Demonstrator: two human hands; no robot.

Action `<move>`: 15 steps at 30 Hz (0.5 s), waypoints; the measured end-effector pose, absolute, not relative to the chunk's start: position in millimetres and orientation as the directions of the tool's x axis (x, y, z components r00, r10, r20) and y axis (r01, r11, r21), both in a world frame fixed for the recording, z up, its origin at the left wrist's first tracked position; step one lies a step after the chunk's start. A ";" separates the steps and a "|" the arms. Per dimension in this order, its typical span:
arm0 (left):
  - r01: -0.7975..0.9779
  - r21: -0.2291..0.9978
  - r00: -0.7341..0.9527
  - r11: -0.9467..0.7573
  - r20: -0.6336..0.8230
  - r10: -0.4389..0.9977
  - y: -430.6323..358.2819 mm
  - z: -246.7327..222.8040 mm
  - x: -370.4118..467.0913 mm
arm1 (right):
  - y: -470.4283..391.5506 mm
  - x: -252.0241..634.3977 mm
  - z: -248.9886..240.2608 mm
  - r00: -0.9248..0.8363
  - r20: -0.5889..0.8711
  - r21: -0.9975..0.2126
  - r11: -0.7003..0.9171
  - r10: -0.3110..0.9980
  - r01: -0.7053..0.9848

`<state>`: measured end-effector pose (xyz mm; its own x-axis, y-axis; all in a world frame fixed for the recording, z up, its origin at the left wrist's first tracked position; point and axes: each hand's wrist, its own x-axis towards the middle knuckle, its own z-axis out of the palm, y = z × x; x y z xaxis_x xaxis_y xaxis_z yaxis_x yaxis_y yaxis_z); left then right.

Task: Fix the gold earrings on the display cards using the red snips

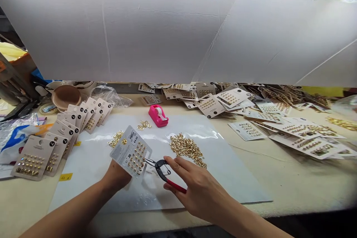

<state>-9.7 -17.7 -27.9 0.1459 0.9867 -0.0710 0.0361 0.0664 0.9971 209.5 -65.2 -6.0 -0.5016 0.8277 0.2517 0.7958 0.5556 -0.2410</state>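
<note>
My left hand [118,174] is behind an earring card [122,156] and holds it up, tilted, its fingers mostly hidden by the card. Rows of small gold pieces and a price label show on the card's visible side. Red-and-black pliers [160,167] are in my right hand [195,182], with their tips at the right edge of the gold rows. A pile of small gold pieces [185,147] lies on the white sheet [223,178] beyond my right hand. Gold rings [115,139] lie behind the card, with more rings [144,125] farther back.
A pink tape dispenser [158,115] stands at the sheet's back. Overlapping earring cards [33,156] line the left side. Many loose cards [247,130] are heaped at the back and right. A brown bowl [66,97] sits back left, below a large grey panel [167,29].
</note>
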 end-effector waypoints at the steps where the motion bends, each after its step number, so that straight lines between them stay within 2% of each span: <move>1: 0.062 0.996 0.149 0.059 -0.068 0.987 -17.0 -27.7 -10.4 | -65.1 209.7 -6.1 -0.505 0.248 -0.238 0.557 0.827 0.796; 6: 0.045 0.999 0.185 0.017 -0.025 0.982 -14.5 -35.8 -15.5 | -65.4 209.3 -5.8 -0.509 0.231 -0.216 0.554 0.829 0.804; 9: -0.028 0.995 0.245 0.093 -0.084 0.966 -13.7 -37.3 -15.3 | -65.6 206.3 -4.1 -0.501 0.221 -0.227 0.544 0.837 0.808; 12: -0.120 0.968 0.292 0.218 -0.176 0.940 -12.6 -31.7 -12.4 | -63.8 206.5 -0.4 -0.474 0.225 -0.284 0.523 0.851 0.804; 15: -0.198 0.933 0.323 0.300 -0.227 0.919 -11.6 -25.0 -9.6 | -54.5 221.2 2.6 -0.422 0.190 -0.392 0.463 0.886 0.795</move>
<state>-9.6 -11.6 -25.0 0.3230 0.9188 -0.2267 -0.1984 0.3000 0.9331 221.2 -54.5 2.6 -0.4225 0.8863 0.1897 0.7950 0.4629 -0.3921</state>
